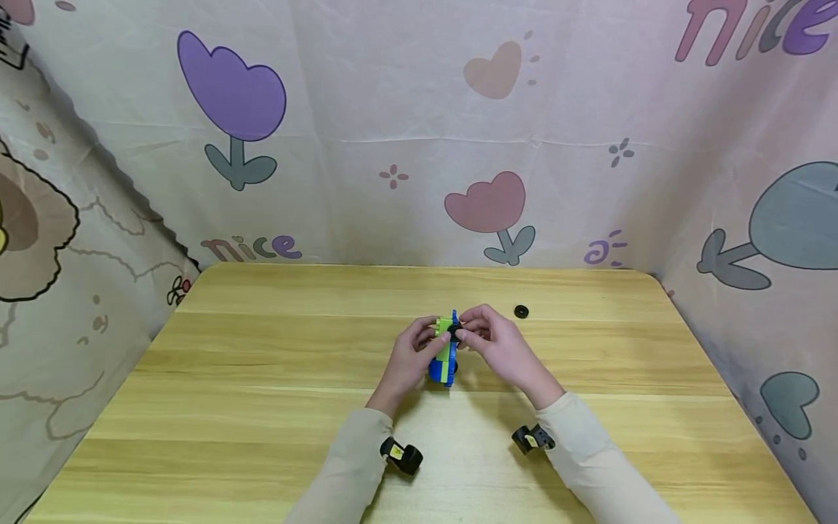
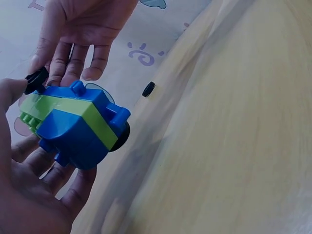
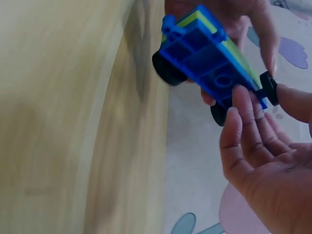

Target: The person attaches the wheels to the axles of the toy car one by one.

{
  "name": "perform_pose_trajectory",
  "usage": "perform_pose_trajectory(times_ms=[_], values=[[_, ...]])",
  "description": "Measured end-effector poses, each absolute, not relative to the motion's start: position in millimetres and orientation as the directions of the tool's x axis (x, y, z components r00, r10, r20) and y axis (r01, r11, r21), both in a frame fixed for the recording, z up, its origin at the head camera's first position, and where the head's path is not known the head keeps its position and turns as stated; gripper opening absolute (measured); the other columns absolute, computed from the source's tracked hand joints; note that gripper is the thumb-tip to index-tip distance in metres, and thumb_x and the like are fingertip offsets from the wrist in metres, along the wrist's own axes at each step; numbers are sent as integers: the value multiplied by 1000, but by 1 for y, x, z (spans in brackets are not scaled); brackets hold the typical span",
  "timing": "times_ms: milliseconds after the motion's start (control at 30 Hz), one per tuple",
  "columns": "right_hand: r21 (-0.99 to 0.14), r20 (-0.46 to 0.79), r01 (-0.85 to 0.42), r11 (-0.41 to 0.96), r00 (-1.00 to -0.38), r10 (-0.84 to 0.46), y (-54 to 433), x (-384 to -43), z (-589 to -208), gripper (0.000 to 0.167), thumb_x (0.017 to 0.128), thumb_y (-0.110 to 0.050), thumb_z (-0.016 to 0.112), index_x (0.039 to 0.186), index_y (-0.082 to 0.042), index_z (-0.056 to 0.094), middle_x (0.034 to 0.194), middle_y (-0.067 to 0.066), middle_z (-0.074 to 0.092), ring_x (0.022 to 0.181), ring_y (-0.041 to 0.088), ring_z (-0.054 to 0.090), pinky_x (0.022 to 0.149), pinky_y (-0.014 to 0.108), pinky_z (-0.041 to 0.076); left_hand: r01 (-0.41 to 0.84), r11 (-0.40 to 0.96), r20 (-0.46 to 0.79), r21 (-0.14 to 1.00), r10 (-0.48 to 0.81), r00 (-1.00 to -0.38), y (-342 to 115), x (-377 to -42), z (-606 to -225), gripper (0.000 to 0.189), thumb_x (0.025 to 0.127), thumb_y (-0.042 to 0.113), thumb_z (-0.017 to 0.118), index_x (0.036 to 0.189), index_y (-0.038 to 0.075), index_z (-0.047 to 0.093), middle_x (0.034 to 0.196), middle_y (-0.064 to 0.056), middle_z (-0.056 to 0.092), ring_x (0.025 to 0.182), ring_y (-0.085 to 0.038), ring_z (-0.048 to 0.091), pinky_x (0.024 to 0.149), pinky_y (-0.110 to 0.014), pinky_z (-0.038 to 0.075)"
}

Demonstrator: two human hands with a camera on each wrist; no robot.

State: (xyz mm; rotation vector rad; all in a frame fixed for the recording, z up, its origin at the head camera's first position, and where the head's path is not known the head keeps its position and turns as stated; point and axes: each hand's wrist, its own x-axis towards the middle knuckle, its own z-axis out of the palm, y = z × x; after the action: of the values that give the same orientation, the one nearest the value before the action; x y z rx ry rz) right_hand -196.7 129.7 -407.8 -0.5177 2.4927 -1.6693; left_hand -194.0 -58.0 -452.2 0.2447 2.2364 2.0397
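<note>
A blue and lime-green toy car is held up over the table, and my left hand grips its body. My right hand pinches a black wheel at one corner of the car, its thumb on the wheel and its fingertips against the underside. The left thumb also touches this wheel in the left wrist view. Two other black wheels, one large and one partly hidden, are on the car in the right wrist view. The car's blue ribbed underside faces the right palm.
A loose black wheel lies on the wooden table, beyond the right hand. Printed cloth hangs behind the table and along its sides. Black wrist cameras are strapped to both sleeves.
</note>
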Motion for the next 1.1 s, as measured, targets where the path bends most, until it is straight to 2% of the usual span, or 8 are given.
perform_pose_trajectory(times_ms=[133,367,567,733,867,967,1100], values=[[-955,42,-133,267,-946,-322,129,-198,-409,22,98,-12,62,114,2,59,98,12,68,86,25,67,83,51,53,59,102,39,993,188,-981,-58,-186,-436,47,100,20,60,138,-4,48,118,-18,64,108,-30,60,97,-45,47],[-974,31,-103,202,-944,-329,127,-197,-407,19,98,-11,61,108,5,64,98,18,68,88,31,67,81,46,54,58,91,39,994,196,-980,-58,-175,-416,47,100,19,60,137,-6,48,121,-21,63,110,-31,60,98,-43,47],[-977,46,-106,185,-951,-306,126,-198,-412,18,97,-10,63,106,5,65,96,17,68,87,30,67,77,42,56,54,87,36,995,198,-980,-59,-175,-419,49,100,20,60,139,-5,47,122,-20,62,110,-30,60,98,-43,47],[-979,42,-97,182,-957,-287,123,-199,-411,14,96,-6,62,103,6,64,93,16,68,86,34,67,79,47,55,68,77,51,995,203,-978,-59,-176,-421,50,100,20,60,140,-7,46,121,-20,63,108,-29,61,95,-42,49],[-970,36,-104,219,-955,-293,124,-202,-410,16,97,-8,62,105,5,64,93,14,68,86,31,67,81,49,54,71,62,56,996,224,-973,-60,-180,-427,51,101,20,59,141,-7,44,124,-21,62,111,-31,60,96,-42,48],[-965,39,-116,237,-951,-308,127,-202,-409,19,97,-11,63,106,5,64,94,13,68,86,29,67,82,50,53,73,44,58,996,265,-963,-62,-186,-439,52,100,15,59,144,-5,41,128,-22,59,116,-33,57,100,-45,44],[-962,59,-144,233,-940,-337,134,-204,-405,22,97,-14,64,107,5,64,96,13,69,87,31,67,83,53,52,96,39,79,995,326,-942,-66,-194,-450,56,97,4,59,147,-5,36,132,-23,56,114,-34,55,100,-44,43]])
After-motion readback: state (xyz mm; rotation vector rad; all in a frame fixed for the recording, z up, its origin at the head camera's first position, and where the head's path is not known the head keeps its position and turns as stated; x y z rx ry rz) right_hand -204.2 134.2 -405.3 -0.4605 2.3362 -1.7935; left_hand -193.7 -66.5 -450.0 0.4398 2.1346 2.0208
